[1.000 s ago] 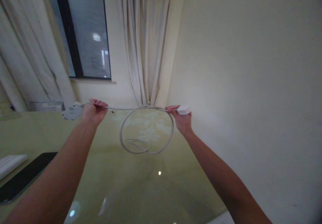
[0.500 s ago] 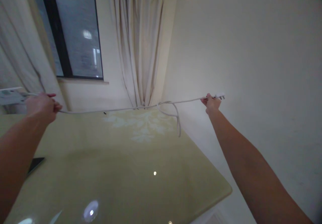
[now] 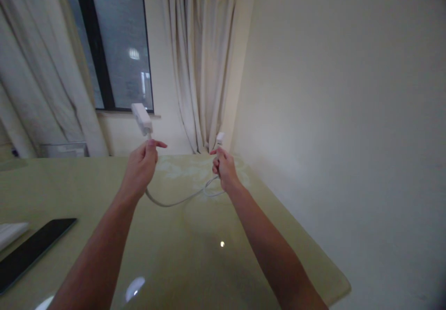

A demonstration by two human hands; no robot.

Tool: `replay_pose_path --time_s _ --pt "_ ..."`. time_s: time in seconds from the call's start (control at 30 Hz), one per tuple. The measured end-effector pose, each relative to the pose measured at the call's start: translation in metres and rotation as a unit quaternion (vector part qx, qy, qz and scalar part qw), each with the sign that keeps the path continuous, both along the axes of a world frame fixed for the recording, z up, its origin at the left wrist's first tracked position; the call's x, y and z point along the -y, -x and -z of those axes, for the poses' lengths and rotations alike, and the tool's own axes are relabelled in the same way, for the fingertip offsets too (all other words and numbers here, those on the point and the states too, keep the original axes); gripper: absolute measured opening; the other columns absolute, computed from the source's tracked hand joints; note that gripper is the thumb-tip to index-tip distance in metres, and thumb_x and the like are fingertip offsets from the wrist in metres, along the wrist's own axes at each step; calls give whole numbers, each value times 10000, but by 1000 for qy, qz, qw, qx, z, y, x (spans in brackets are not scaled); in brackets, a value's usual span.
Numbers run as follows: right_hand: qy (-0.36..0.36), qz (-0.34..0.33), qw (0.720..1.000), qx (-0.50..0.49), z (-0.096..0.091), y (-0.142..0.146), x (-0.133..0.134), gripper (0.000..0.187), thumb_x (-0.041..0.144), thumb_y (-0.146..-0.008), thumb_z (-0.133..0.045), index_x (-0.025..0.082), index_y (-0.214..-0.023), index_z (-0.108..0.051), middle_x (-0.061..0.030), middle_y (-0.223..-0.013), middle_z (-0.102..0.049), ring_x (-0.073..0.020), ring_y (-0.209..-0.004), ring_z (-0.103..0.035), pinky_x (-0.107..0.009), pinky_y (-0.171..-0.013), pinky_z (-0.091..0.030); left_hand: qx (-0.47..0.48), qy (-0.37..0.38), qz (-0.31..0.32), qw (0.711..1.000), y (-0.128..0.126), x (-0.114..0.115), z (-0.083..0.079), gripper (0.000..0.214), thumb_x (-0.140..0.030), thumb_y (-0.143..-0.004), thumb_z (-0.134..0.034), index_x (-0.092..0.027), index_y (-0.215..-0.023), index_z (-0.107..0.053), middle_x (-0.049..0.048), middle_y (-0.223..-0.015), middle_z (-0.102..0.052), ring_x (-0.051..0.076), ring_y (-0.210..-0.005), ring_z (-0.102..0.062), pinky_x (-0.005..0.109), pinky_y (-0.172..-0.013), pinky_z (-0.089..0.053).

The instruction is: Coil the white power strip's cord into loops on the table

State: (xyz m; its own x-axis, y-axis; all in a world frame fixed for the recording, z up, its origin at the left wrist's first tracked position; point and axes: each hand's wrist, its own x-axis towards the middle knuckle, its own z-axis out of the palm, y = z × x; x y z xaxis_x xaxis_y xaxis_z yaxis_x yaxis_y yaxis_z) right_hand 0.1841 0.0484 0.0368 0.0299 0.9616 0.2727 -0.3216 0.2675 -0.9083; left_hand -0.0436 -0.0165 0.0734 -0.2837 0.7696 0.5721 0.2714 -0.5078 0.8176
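A white power strip (image 3: pixel 142 118) stands tilted up above my left hand (image 3: pixel 141 163), which is closed on the cord just below it, index finger pointing out. My right hand (image 3: pixel 224 166) is closed around the cord's other end, with the white plug (image 3: pixel 220 138) sticking up above the fingers. Between the hands the pale cord (image 3: pixel 170 205) sags in a curve, with a loop (image 3: pixel 212 194) close to my right hand. The parts of the cord inside both fists are hidden.
Beneath the hands lies a glossy yellow-green table (image 3: pixel 167 263). A black tablet-like slab (image 3: pixel 38 249) and a white object (image 3: pixel 12 233) lie at its left. Beyond are curtains (image 3: pixel 198 59), a dark-framed window (image 3: pixel 121 45) and, at right, a plain wall (image 3: pixel 331 115).
Both hands have come inward, so the cord that was stretched nearly straight now hangs slack. The power strip and plug have swung upright. The view has shifted slightly left.
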Motion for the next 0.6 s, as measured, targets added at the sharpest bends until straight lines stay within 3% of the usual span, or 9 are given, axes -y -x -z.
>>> replay_pose_path --time_s 0.07,0.2,0.33,0.4,0.47,0.6 --pt "11 -87 994 58 14 28 14 508 680 -885 -682 172 -897 -684 117 -529 -374 -51 -416 -254 -218 -428 -181 -40 -1 -3 999 -17 9 6 361 -411 -1060 -511 -210 -882 -752 -36 -550 -369 158 -504 -345 280 -509 -250" --pt "3 -183 979 91 26 60 33 413 576 -911 -655 193 -764 -608 81 -582 -413 -66 -481 -308 -230 -482 -229 -124 14 52 991 -44 20 13 320 -342 -1031 -556 -236 -826 -778 11 -635 -607 199 -626 -574 272 -641 -416" --pt "-1 -279 959 41 20 56 35 264 432 -839 -702 220 -784 -554 48 -694 -489 -101 -607 -420 -226 -572 -347 -108 29 52 992 -57 23 15 264 -290 -990 -631 -240 -768 -766 46 -724 -715 230 -701 -635 282 -675 -434" --pt "-16 -330 944 26 16 48 32 280 461 -824 -718 223 -798 -572 19 -749 -539 -129 -684 -477 -240 -611 -391 -85 34 63 994 -58 22 16 150 -256 -933 -711 -241 -792 -761 43 -760 -743 228 -714 -653 276 -668 -442" --pt "-19 -330 944 5 12 43 29 365 583 -882 -667 225 -835 -610 -1 -770 -559 -148 -709 -490 -252 -614 -398 -68 34 80 994 -59 20 18 50 -257 -885 -780 -242 -860 -740 31 -782 -759 211 -688 -668 266 -644 -456" --pt "-48 -218 975 2 10 41 25 553 732 -960 -538 211 -811 -648 -1 -738 -551 -132 -657 -455 -257 -592 -354 1 39 88 995 -58 14 23 212 -340 -865 -826 -246 -916 -643 1 -718 -727 135 -483 -535 236 -479 -373"
